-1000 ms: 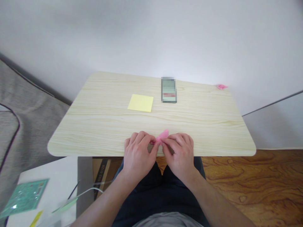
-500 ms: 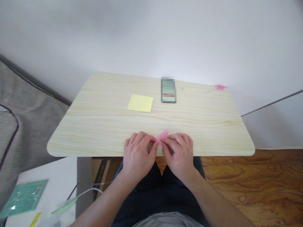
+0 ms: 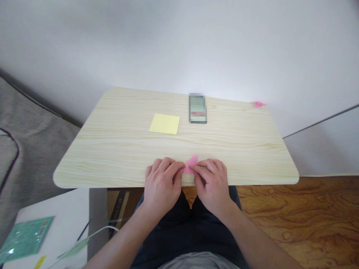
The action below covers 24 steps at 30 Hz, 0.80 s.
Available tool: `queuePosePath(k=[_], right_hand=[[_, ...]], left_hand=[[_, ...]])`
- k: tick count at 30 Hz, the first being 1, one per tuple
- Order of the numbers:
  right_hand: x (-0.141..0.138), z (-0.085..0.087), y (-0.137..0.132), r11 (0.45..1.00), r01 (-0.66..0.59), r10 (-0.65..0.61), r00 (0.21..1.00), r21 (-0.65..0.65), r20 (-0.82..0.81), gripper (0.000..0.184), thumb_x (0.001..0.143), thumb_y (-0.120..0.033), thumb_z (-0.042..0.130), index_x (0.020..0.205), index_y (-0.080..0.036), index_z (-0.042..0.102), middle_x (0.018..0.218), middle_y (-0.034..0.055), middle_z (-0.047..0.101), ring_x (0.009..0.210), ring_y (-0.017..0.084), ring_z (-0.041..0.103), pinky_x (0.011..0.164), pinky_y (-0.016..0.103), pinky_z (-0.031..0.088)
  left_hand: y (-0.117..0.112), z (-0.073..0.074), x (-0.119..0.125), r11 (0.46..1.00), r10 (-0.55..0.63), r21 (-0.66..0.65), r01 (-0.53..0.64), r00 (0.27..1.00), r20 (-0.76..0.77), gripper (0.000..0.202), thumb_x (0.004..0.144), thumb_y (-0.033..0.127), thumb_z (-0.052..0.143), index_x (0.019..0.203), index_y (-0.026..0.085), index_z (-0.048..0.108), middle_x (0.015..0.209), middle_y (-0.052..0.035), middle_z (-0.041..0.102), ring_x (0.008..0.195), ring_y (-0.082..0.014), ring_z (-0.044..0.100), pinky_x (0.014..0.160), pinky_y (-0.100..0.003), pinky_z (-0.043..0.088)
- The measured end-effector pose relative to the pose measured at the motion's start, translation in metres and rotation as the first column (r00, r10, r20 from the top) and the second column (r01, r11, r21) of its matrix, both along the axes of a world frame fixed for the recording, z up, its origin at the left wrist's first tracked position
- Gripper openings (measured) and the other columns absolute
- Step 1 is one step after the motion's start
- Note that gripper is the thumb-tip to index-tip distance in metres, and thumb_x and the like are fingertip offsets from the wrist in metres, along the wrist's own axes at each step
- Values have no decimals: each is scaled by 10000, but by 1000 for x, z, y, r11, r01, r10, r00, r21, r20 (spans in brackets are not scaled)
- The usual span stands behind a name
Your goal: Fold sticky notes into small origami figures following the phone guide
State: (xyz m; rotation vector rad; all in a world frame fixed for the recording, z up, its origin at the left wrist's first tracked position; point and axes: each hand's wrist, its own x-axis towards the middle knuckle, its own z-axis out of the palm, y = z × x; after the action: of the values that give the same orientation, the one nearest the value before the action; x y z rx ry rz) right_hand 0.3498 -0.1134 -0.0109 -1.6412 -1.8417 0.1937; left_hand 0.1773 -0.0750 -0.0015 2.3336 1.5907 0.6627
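A small folded pink paper lies at the near edge of the light wooden table. My left hand pinches its left side with curled fingers. My right hand pinches its right side, thumb and forefinger pressed on the fold. Only the paper's pointed upper tip shows between the two hands; the rest is hidden under my fingers.
A yellow sticky-note pad and a phone lie further back on the table. A small pink paper piece sits at the far right corner. A white surface with a green card stands at lower left. Wooden floor is at right.
Both hands stay pinched on the pink paper with only slight finger shifts. The view has drifted a little, so the table sits slightly lower and leftward.
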Motion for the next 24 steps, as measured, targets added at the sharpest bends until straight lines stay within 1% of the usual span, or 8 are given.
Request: queuePosePath(k=[9, 16, 21, 24], right_hand=[[2, -1, 1, 1000, -7, 7, 1000, -24, -27, 272, 900, -118, 660, 1094, -287, 749, 1069, 31, 716, 1073, 252, 578, 1009, 470, 420], [3, -1, -1, 1000, -21, 21, 1000, -17, -16, 239, 919, -138, 653, 1088, -278, 747, 1086, 31, 718, 1095, 250, 570, 1024, 472, 418], [4, -5, -4, 999, -38, 38, 999, 11, -20, 247, 937, -149, 643, 1118, -281, 745, 1099, 31, 723, 1095, 250, 578, 1013, 475, 432], [3, -8, -9, 997, -40, 40, 999, 64, -8, 243, 931, -157, 659, 1127, -278, 739, 1157, 36, 724, 1137, 262, 578, 1022, 486, 436]], left_hand=[[0, -1, -2, 1000, -13, -4, 13, 1000, -2, 221, 1007, 247, 526, 1027, 306, 739, 1017, -52, 705, 990, -262, 589, 859, -428, 379], [-1, -3, -3, 1000, -21, 0, 21, 1000, -4, 279, 952, 134, 549, 1050, 310, 742, 1029, -52, 696, 995, -260, 578, 862, -425, 381], [-1, -5, -5, 1000, -23, 12, 23, 1000, -4, 293, 950, 138, 568, 1050, 333, 763, 1026, -46, 686, 990, -255, 578, 854, -416, 386], [0, -9, -5, 998, -19, 52, 18, 1000, 13, 277, 937, 150, 614, 1022, 357, 779, 1015, -31, 684, 970, -242, 583, 835, -408, 384]])
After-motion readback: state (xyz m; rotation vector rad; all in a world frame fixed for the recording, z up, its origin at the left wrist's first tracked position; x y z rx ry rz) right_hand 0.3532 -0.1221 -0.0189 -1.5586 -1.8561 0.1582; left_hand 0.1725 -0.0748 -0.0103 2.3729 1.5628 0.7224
